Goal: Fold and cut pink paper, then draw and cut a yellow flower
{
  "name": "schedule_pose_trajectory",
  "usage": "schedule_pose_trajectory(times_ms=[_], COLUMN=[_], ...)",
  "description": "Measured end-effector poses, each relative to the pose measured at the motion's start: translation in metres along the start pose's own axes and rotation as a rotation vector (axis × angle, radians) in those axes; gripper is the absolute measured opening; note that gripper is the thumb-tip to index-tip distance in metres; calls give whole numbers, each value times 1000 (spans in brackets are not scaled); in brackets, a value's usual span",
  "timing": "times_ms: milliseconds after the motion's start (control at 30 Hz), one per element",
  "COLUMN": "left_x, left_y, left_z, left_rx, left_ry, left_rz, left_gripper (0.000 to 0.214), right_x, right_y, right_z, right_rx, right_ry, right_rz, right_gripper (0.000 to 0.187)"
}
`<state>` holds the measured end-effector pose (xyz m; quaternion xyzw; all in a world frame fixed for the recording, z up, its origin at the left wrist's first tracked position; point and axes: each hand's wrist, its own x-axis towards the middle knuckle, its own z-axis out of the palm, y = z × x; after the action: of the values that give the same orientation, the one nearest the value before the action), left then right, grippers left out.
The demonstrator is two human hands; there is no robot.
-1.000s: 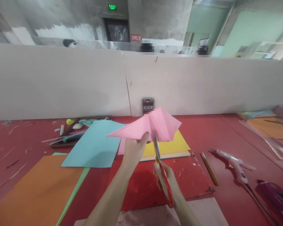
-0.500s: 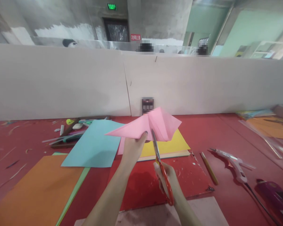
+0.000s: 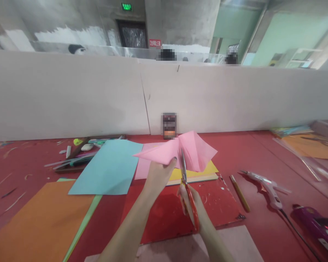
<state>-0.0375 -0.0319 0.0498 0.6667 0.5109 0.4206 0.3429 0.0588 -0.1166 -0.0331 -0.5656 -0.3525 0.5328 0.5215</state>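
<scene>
Above the yellow sheet (image 3: 207, 168), the folded paper (image 3: 169, 150) is pinched in the left hand (image 3: 161, 175), thumb on top; the scissors (image 3: 184, 173) are gripped by the right hand's (image 3: 197, 202) curled fingers. For an even cut, the layers should be kept tight beside the blades.

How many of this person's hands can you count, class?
2: the left hand grips the folded pink paper; the right hand holds the scissors. Some fingers are hidden.
</scene>
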Motion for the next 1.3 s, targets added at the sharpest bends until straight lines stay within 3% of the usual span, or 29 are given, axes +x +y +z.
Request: schedule_pose_trajectory(times_ms=[367, 733, 1000, 1300], left_x=[-2, -2, -1, -7], left_y=[-2, 3, 0, 1], left_z=[6, 4, 4, 7], left_rx=[-42, -53, -40, -41], left_ry=[-5, -26, -5, -132], left_rz=[27, 10, 5, 51], left_gripper=[15, 13, 15, 13], right_x=[5, 2, -5, 1], right_y=[3, -3, -11, -7], right_z=[-2, -1, -1, -2], right_rx=[-40, 6, -60, 8], right_ry=[62, 79, 121, 111], right_rz=[-40, 92, -31, -25], right_gripper=[54, 52, 48, 52])
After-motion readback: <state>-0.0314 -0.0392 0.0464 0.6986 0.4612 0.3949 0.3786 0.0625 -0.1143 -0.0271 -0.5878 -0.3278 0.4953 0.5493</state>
